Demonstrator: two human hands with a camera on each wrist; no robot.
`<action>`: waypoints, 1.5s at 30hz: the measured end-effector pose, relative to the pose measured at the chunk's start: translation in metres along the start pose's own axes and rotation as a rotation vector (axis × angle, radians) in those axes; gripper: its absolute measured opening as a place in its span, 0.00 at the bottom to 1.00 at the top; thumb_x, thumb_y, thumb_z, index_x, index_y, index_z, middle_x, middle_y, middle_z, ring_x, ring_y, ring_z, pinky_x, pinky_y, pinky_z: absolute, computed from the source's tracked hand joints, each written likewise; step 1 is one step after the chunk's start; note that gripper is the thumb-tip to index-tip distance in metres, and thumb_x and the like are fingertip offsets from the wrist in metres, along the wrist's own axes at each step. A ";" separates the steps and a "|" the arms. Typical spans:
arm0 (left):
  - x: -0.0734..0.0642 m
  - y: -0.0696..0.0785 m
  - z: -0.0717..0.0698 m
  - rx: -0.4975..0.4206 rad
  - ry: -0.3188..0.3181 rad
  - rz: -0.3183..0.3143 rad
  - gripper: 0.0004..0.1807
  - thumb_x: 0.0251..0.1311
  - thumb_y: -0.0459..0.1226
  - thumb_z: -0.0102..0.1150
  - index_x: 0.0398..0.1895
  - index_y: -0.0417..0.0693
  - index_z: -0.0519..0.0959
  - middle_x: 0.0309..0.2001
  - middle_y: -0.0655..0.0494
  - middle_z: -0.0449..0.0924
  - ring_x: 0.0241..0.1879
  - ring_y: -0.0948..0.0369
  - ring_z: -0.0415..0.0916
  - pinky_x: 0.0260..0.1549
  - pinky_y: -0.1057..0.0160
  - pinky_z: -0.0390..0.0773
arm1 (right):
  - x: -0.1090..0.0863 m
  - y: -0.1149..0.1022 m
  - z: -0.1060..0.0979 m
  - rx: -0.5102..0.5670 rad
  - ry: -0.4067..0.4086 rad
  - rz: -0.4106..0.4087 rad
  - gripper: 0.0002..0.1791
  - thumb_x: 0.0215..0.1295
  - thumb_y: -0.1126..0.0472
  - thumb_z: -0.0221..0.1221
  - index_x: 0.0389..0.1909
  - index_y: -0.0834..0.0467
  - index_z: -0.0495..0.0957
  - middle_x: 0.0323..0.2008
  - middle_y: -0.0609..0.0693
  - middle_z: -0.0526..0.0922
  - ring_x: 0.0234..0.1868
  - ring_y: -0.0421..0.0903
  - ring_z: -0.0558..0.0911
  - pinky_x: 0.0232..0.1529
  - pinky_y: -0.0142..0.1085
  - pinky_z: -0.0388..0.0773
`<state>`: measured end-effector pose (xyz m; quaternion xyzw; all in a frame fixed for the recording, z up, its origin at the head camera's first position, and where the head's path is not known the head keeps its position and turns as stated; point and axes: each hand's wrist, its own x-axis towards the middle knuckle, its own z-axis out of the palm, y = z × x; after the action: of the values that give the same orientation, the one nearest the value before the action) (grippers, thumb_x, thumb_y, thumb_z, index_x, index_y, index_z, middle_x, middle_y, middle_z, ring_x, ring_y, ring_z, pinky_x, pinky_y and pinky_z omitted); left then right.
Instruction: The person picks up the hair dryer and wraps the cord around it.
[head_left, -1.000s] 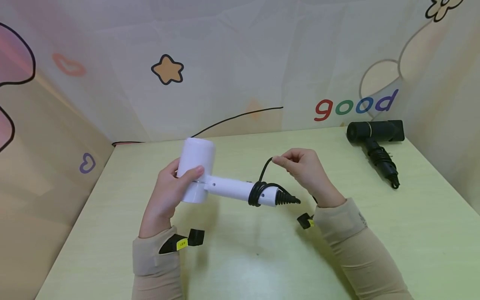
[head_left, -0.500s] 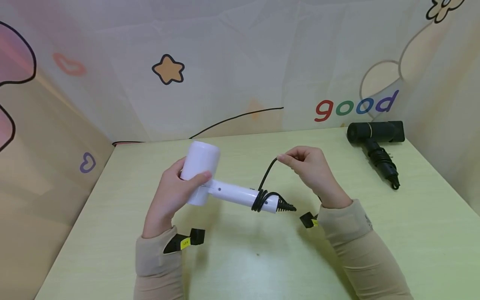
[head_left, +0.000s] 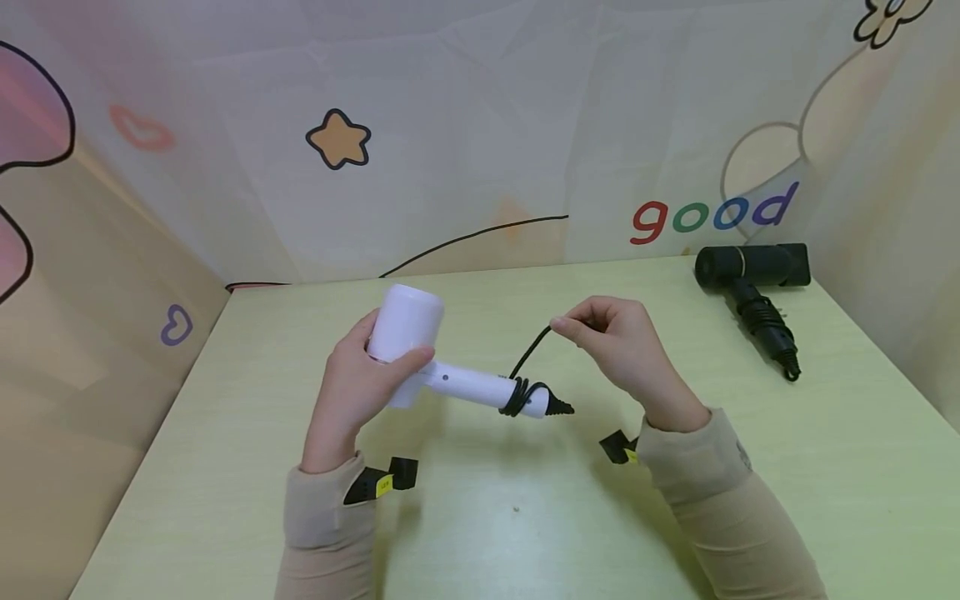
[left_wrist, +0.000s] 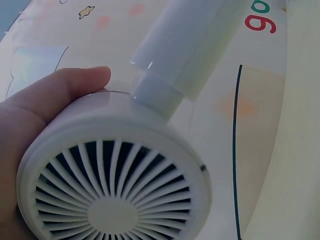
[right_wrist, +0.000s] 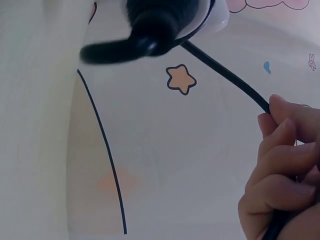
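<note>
A white hair dryer (head_left: 407,325) is held above the table by my left hand (head_left: 358,379), which grips its barrel with the thumb across the near side. In the left wrist view its slatted round vent (left_wrist: 112,190) faces the camera. The white handle (head_left: 472,383) points right and slightly down, with black cord (head_left: 519,397) wound round its end. My right hand (head_left: 618,346) pinches the cord between thumb and forefinger, off to the right of the handle. In the right wrist view the cord (right_wrist: 225,72) runs taut from the handle to those fingertips, and more of it passes through the curled palm.
On the pale table (head_left: 517,550) a black hair dryer (head_left: 750,265) lies at the back right, its cord wrapped round the handle. A printed cloth backdrop (head_left: 465,150) stands along the table's back edge. Black tags (head_left: 615,447) hang at both cuffs.
My left hand and the white hair dryer have shifted slightly right, and the handle's end has come round a little. My right hand moved slightly right with the cord, still pinching it.
</note>
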<state>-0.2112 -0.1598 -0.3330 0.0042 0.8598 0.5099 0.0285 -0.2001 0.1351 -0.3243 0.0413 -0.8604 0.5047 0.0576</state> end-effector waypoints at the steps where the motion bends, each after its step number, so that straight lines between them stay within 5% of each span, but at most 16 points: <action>1: 0.000 0.000 0.000 0.006 0.009 0.002 0.39 0.45 0.56 0.69 0.63 0.63 0.67 0.50 0.54 0.75 0.45 0.51 0.76 0.36 0.57 0.80 | -0.002 -0.002 0.000 -0.003 0.001 -0.008 0.15 0.61 0.49 0.62 0.33 0.58 0.82 0.24 0.48 0.74 0.25 0.44 0.68 0.27 0.33 0.67; 16: 0.002 0.001 0.010 0.058 0.189 0.063 0.39 0.47 0.55 0.67 0.64 0.62 0.65 0.49 0.54 0.77 0.43 0.52 0.77 0.33 0.55 0.80 | -0.017 -0.018 0.006 0.016 0.016 -0.137 0.09 0.61 0.57 0.63 0.31 0.60 0.83 0.20 0.50 0.74 0.20 0.40 0.66 0.21 0.30 0.64; 34: 0.003 0.003 0.019 -0.083 0.401 0.114 0.41 0.49 0.57 0.65 0.66 0.56 0.63 0.50 0.51 0.76 0.44 0.52 0.76 0.37 0.49 0.80 | -0.036 -0.032 0.017 0.031 0.014 -0.263 0.05 0.62 0.63 0.61 0.32 0.60 0.82 0.19 0.50 0.70 0.16 0.39 0.62 0.17 0.30 0.60; 45: 0.003 0.003 0.016 -0.102 0.462 0.120 0.41 0.52 0.56 0.62 0.67 0.53 0.61 0.53 0.48 0.74 0.46 0.50 0.76 0.37 0.46 0.81 | -0.041 -0.031 0.027 0.013 -0.022 -0.313 0.05 0.63 0.64 0.59 0.36 0.59 0.83 0.19 0.47 0.72 0.16 0.37 0.63 0.18 0.29 0.62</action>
<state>-0.2130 -0.1443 -0.3381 -0.0631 0.8147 0.5410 -0.1991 -0.1570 0.0963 -0.3163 0.1807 -0.8408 0.4945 0.1258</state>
